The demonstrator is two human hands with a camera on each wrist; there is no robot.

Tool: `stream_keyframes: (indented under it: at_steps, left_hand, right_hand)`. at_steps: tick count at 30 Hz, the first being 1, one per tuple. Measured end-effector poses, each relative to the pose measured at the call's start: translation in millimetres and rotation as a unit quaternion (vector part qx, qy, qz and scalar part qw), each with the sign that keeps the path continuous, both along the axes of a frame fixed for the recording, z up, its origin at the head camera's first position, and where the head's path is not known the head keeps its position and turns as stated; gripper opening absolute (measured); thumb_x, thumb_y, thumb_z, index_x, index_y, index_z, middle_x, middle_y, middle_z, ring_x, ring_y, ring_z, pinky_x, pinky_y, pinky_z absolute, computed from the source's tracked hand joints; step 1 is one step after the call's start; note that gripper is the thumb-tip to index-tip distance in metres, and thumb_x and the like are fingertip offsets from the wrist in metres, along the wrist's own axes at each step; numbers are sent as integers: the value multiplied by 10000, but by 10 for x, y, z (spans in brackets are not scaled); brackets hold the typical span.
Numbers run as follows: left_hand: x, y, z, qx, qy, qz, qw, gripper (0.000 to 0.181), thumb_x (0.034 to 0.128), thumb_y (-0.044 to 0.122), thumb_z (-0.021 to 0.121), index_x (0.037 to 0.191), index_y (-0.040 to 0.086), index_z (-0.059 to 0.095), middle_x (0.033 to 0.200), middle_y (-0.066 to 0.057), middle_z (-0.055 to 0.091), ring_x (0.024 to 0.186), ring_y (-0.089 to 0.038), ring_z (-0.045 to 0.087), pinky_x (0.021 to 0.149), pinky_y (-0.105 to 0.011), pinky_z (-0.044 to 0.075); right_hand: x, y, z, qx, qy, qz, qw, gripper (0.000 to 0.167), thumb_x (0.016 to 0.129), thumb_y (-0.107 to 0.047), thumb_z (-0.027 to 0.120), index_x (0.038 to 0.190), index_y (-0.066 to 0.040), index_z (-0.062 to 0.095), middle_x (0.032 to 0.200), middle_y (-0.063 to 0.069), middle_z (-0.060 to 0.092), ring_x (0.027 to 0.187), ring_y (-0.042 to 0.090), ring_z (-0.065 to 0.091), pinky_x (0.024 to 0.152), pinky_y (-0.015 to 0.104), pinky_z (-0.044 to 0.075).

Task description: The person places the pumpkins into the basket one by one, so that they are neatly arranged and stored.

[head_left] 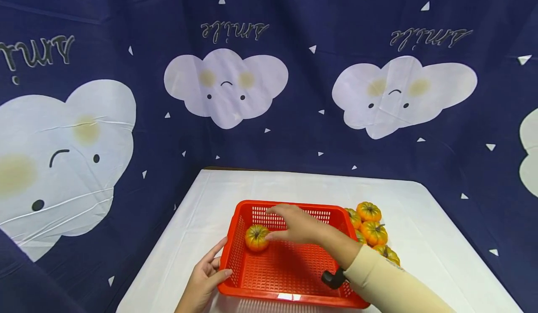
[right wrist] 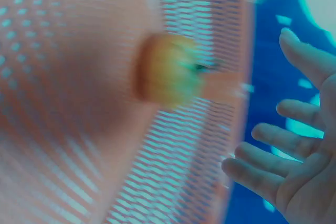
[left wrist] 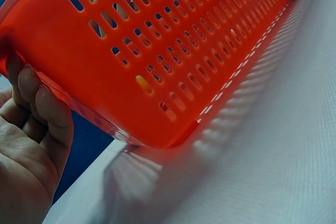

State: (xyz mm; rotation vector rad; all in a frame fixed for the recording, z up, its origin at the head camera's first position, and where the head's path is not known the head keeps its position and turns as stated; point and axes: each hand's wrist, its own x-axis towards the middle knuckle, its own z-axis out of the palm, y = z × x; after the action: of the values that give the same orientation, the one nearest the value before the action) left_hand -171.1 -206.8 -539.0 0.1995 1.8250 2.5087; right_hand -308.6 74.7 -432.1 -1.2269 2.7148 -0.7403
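Note:
A red plastic basket (head_left: 290,266) with perforated walls stands on the white-covered table. My left hand (head_left: 204,275) holds its left rim, thumb over the top edge. The left wrist view shows the fingers (left wrist: 52,103) curled under that rim. Inside the basket, near its left wall, sits one small orange-green pumpkin (head_left: 257,238). My right hand (head_left: 294,224) hovers over the basket just right of this pumpkin, fingers spread and holding nothing. In the right wrist view the pumpkin (right wrist: 167,71) is blurred and lies apart from the spread right hand (right wrist: 299,150).
Several more small pumpkins (head_left: 373,232) lie on the table along the basket's right side, partly hidden by its wall and my right sleeve. A black curved piece (head_left: 333,279) shows at my right wrist. A dark blue curtain (head_left: 311,159) with clouds hangs behind the table (head_left: 197,210).

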Motion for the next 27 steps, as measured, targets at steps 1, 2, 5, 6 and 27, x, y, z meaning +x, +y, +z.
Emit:
stream_keyframes:
  at_steps: [1, 2, 5, 6, 27]
  left_hand:
    - [1, -4, 1, -17, 19, 7, 10000, 827, 953, -120, 653, 1653, -27, 222, 1281, -466, 543, 1163, -557, 606, 939, -598, 540]
    - [1, -8, 3, -28, 34, -7, 10000, 827, 956, -117, 652, 1654, -29, 218, 1280, -467, 542, 1160, -554, 609, 940, -599, 538]
    - [-5, -15, 8, -90, 137, -99, 9998, 824, 965, -109, 647, 1654, -39, 201, 1269, -474, 542, 1151, -532, 626, 946, -605, 533]
    - [-6, -17, 9, -102, 166, -135, 9997, 820, 970, -107, 644, 1654, -41, 196, 1268, -480, 537, 1153, -529, 626, 950, -611, 529]
    - [32, -44, 20, -172, 120, -213, 9996, 798, 1000, -91, 621, 1663, -25, 180, 1284, -522, 489, 1117, -520, 649, 920, -606, 546]
  right_hand:
    - [9, 100, 95, -219, 34, 70, 9997, 731, 921, -511, 802, 1473, -77, 597, 1439, 68, 609, 1323, 287, 565, 1121, 506, 480]
    - [18, 219, 191, -439, 56, 101, 9990, 696, 933, -481, 801, 1466, -80, 601, 1430, 67, 616, 1295, 285, 589, 1095, 508, 505]
    - [29, 681, 416, -1219, 160, -81, 9924, 609, 956, -373, 806, 1454, -86, 605, 1414, 79, 631, 1218, 302, 647, 1022, 522, 564]
    - [37, 866, 470, -1441, 171, -255, 9891, 587, 964, -338, 802, 1458, -92, 601, 1418, 81, 629, 1213, 303, 653, 1014, 502, 574]
    - [721, 2906, -1162, -2984, -1284, -3219, 8893, 667, 1017, -169, 738, 1532, 98, 410, 1473, 156, 555, 1198, -68, 538, 931, 80, 478]
